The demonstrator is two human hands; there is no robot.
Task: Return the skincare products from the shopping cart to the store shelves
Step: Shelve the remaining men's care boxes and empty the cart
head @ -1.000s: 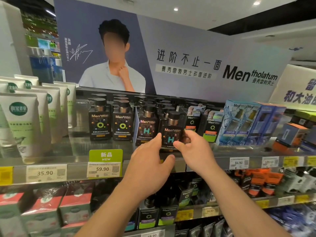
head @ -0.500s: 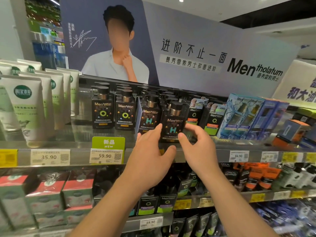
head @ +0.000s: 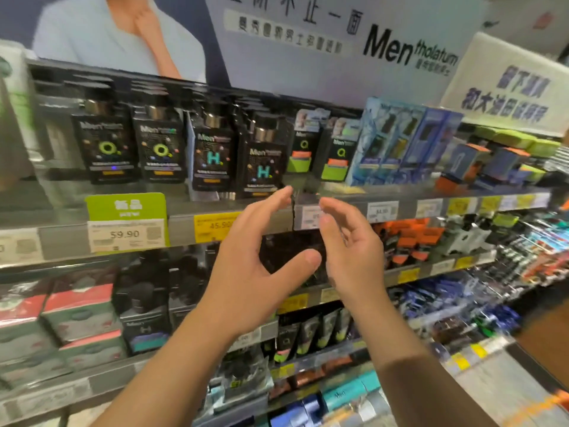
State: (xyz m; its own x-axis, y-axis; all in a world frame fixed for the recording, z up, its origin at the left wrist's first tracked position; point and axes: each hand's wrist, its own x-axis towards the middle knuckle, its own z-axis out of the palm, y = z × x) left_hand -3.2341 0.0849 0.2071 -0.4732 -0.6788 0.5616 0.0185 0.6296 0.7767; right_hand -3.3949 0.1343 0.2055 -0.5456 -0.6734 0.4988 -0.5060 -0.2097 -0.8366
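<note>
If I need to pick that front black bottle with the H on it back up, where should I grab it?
Probably grip the H bottle around its flat-sided lower body, coming straight in from the shelf's open front. It stands upright at the shelf edge, with another H bottle close on its left, so thumb and fingers fit best across front and right side, not the narrow cap.

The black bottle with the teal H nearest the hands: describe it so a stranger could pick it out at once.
Find the grey Mentholatum banner; on the top shelf below stands a front row of four black pump bottles. Take the rightmost bottle, directly above the left hand. It bears a teal H, unlike the two green-O bottles, and stands further forward than its H twin.
</note>
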